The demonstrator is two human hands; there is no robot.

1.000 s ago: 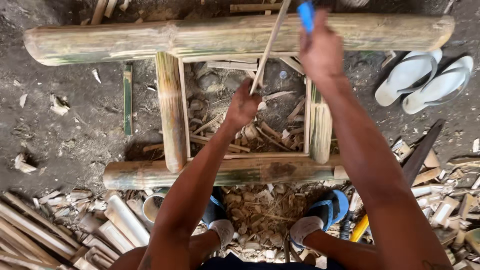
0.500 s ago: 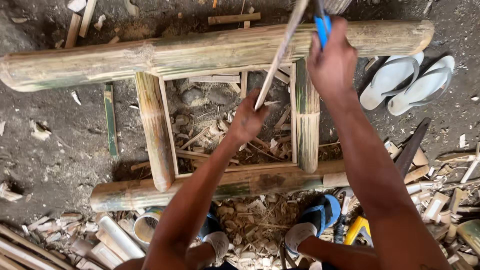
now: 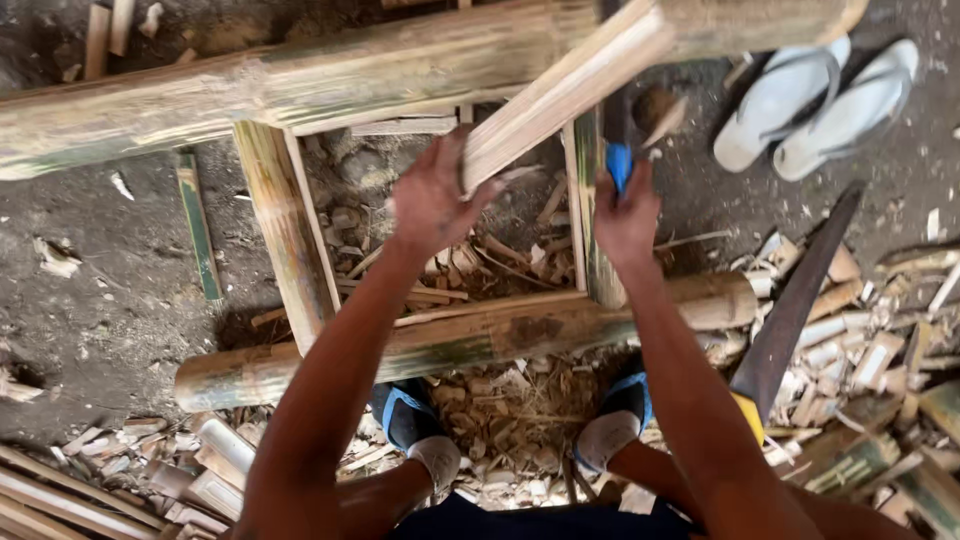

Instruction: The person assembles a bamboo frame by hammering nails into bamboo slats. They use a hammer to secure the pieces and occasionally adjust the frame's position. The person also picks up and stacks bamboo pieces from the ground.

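Bamboo fills the view: a frame (image 3: 300,230) of four poles lies on the dirt floor (image 3: 110,270), two long ones crosswise and two short ones joining them. Over the middle of the frame the left hand (image 3: 430,200) is clamped on the near end of a split bamboo slat (image 3: 570,90), which slants up and away across the frame's far pole toward the top of the picture. Just right of it, above the frame's right short pole, the right hand (image 3: 628,215) is closed round a blue handle (image 3: 620,165); the tool's working end is blurred and I cannot tell its kind. Shavings and offcuts (image 3: 470,270) lie inside the frame and heaped against its near pole. Two feet in blue sandals (image 3: 400,415) rest just this side of that near pole. Right of the frame lies a saw (image 3: 790,310) with a dark blade and a yellow handle, its tip pointing away. Beyond the frame's right end sits a pair of pale flip-flops (image 3: 815,100). Cut bamboo pieces (image 3: 870,360) pile up right of the saw, and more lie left of the feet.
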